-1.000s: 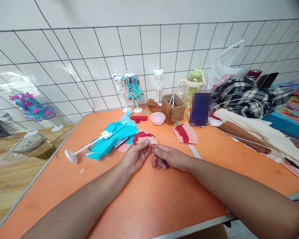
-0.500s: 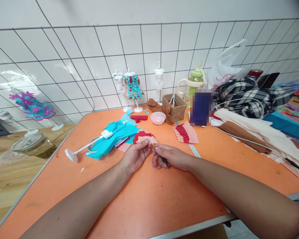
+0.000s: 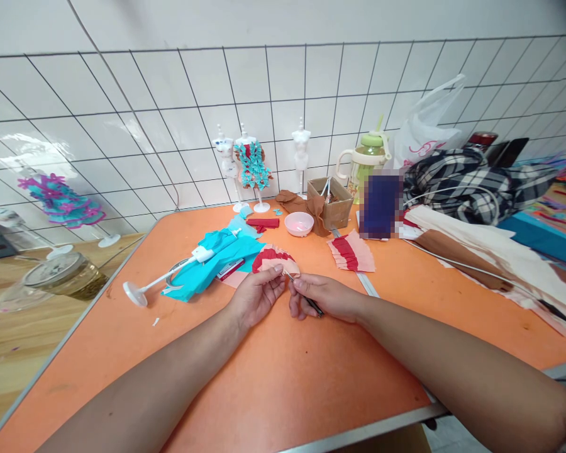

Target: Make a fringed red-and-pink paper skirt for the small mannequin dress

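Head view: pleated red-and-pink piece (image 3: 273,255) btwn both hands, just above/at the counter (image 3: 245,396).
L hand (image 3: 260,292) pinches its near edge, thumb vs fingertips; R hand (image 3: 315,296) grips a slim dark tool (image 3: 315,306), metal tip at same edge. Piece is prob. v. light, soft, easily creased (thin cloth or crepe paper, can't tell which); pleats may tear or flatten if squeezed. Best hold: light pinch on plain pink margin, clear of red folds. Similar pleated strip (image 3: 351,251) lies flat to the R, well apart, prob. handles the same.
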Tool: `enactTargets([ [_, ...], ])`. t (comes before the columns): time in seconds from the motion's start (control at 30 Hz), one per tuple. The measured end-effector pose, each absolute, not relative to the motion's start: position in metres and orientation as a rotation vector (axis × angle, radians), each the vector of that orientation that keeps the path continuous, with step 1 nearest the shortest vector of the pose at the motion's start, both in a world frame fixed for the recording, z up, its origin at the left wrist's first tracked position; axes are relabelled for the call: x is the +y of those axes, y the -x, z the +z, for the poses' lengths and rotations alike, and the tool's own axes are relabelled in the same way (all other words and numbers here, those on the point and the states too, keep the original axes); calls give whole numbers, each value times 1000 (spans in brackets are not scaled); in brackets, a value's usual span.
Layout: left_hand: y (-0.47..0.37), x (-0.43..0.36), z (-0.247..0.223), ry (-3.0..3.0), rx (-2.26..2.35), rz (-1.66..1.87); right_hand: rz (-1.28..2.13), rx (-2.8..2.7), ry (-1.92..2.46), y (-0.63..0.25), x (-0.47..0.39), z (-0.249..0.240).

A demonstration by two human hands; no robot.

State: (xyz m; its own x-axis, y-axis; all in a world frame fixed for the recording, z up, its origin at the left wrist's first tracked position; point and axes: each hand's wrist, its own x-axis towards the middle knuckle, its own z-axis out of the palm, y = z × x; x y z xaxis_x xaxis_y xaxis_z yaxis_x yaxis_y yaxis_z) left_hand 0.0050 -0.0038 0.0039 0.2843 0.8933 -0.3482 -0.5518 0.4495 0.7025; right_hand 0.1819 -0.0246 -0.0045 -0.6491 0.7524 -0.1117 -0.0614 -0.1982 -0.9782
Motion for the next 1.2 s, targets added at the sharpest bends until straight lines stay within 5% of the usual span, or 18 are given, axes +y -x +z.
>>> enactTargets([
  [1.2,-5,-4,4,-499,789,1058,1853,-1544,823,-181,-25,-4],
])
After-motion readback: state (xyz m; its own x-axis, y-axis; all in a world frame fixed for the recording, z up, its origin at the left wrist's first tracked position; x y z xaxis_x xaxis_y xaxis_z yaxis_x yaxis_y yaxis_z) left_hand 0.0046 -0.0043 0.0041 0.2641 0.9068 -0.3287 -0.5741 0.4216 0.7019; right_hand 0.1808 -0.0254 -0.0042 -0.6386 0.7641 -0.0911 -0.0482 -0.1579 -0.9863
